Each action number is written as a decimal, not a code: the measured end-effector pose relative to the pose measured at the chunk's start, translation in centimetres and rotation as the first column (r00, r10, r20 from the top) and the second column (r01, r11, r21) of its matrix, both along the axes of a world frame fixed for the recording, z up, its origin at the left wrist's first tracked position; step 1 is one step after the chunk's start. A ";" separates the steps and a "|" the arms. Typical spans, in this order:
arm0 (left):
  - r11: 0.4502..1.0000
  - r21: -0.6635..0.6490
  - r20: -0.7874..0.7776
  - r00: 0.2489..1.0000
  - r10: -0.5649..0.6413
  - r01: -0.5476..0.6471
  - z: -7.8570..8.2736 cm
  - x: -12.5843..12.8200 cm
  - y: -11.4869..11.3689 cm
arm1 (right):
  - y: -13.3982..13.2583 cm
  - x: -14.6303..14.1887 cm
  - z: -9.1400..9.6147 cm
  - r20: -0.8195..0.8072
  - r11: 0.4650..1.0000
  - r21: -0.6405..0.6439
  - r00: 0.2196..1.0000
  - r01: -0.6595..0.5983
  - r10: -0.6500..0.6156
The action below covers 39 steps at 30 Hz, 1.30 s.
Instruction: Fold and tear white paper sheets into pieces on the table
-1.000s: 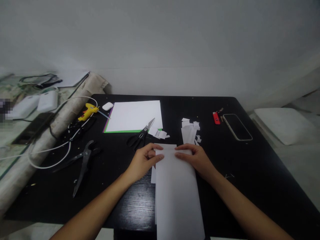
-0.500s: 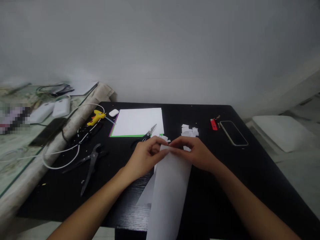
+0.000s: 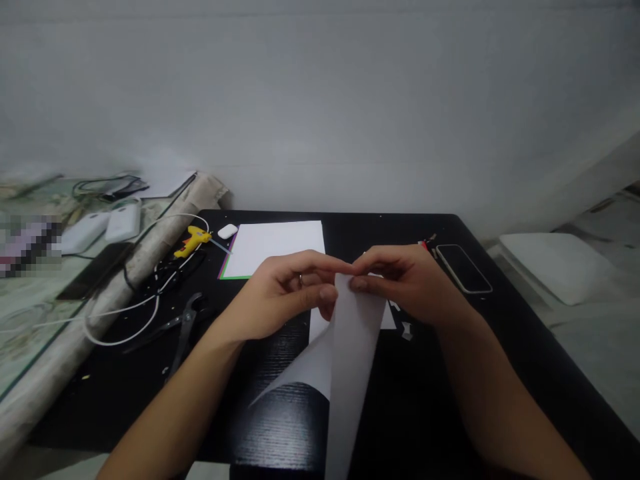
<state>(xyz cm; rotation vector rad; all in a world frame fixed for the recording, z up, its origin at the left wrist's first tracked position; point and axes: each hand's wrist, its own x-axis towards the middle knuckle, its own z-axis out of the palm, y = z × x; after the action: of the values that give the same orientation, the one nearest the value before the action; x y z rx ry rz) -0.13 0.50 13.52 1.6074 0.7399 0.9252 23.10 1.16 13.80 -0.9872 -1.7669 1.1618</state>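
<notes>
The white paper [image 3: 353,360] is held above the bench [image 3: 410,413], over its near edge; its top is pinched by the right hand [image 3: 410,283] and touched by the left hand [image 3: 280,293], whose grip cannot be told.

It looks like a craft corner, whether in a home or a workshop cannot be told: a black counter [image 3: 415,407] stands by a plain wall [image 3: 320,100], carrying a glue gun [image 3: 192,241], paper sheets [image 3: 280,243] and a phone [image 3: 464,269].
</notes>
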 end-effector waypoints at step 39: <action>0.953 -0.195 0.200 0.960 -0.194 0.233 -2.2 -0.4 2.1 | -0.1 0.0 -0.1 0.039 0.992 0.030 0.992 -0.122 0.121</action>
<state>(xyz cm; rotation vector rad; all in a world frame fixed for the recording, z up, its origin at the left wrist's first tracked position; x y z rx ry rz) -0.53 2.65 11.31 1.3611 0.5105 0.7893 23.08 1.06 13.69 -0.8974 -1.8915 1.1934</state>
